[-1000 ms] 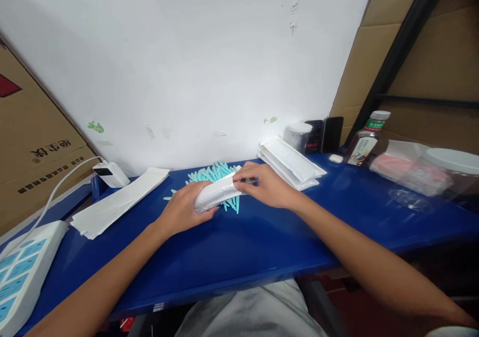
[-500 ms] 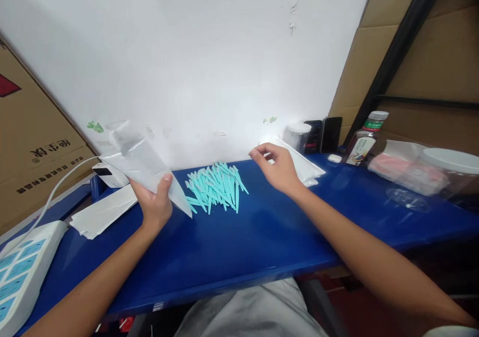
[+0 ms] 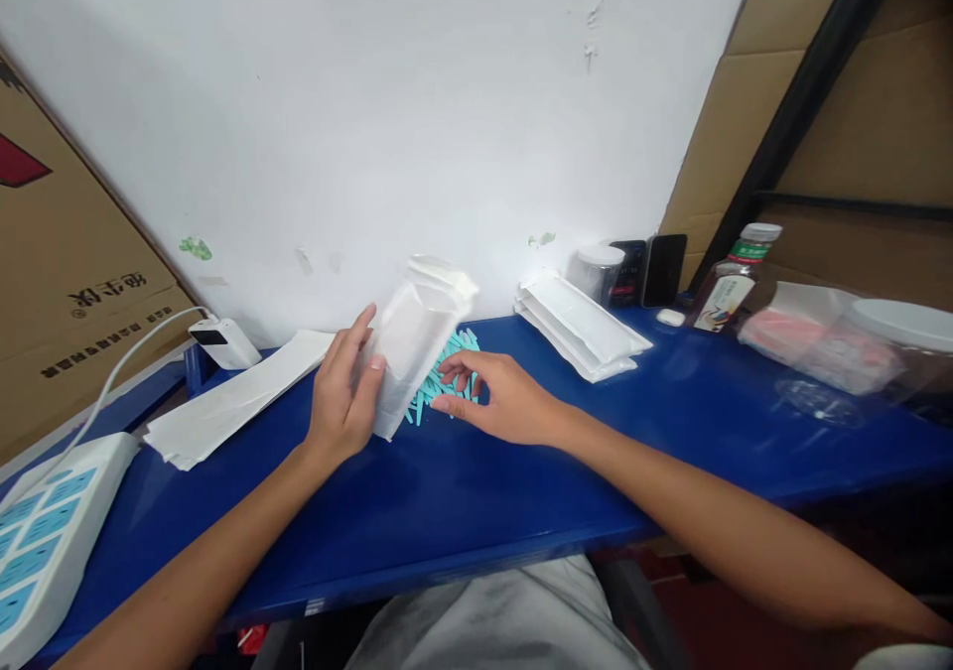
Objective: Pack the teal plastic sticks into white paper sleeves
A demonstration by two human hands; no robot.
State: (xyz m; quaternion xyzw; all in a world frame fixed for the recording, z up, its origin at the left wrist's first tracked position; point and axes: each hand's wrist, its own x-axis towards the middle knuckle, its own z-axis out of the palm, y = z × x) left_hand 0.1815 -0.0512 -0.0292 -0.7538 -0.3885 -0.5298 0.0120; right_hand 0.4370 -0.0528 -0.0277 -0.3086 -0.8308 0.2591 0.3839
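Observation:
My left hand [image 3: 343,392] grips a white translucent bag [image 3: 417,337], holding it tilted above the blue table. The thumb presses on its near face, and the fingers are behind its left edge. Just right of the bag, my right hand [image 3: 498,392] is empty, with thumb and fingers curved apart. It hovers over a heap of slim turquoise sticks [image 3: 426,394], which bag and hand partly cover. A stack of flat white bags [image 3: 253,392] lies left of my left hand. More white bags [image 3: 585,325], looking fuller, are piled behind my right hand.
A power strip [image 3: 64,531] and a small white device [image 3: 224,342] with a cable are on the left. At the right stand a lidded jar [image 3: 598,273], phones [image 3: 662,268], a bottle [image 3: 734,278] and a pink package [image 3: 826,328]. The white wall [image 3: 447,104] borders the blue table [image 3: 417,511].
My left hand has brought the bag rightward, in front of the turquoise sticks. My right hand has moved left and down, from beside the piled bags to the heap, and its fingers have spread.

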